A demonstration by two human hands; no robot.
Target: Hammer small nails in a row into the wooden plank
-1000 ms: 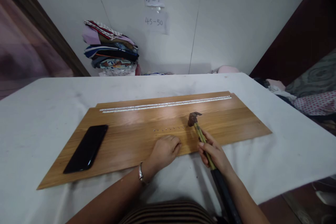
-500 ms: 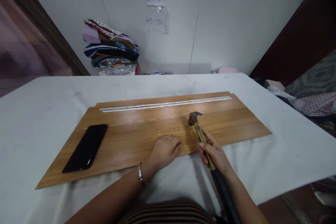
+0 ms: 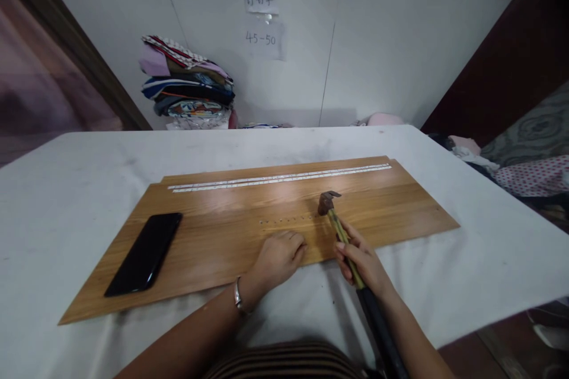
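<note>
My right hand [image 3: 363,262] is closed around the hammer [image 3: 334,222], gripping it partway along the yellowish handle above the black grip. The rusty claw head is over the wooden board [image 3: 208,249], at the right end of a short row of small nails [image 3: 288,220]. Whether the head touches the board I cannot tell. Resting on the board's near edge, just below the nails, is my left hand [image 3: 280,256], its fingers curled in. What the left fingers hold, if anything, is hidden.
A black phone [image 3: 144,254] lies on the board's left part. Two white marked strips [image 3: 280,179] run along its far side. White cloth covers the table [image 3: 444,284]. Folded clothes [image 3: 189,86] are stacked against the wall, where handwritten papers [image 3: 262,38] hang.
The view has shifted very slightly. Both hands and the hammer keep almost the same place over the board.
</note>
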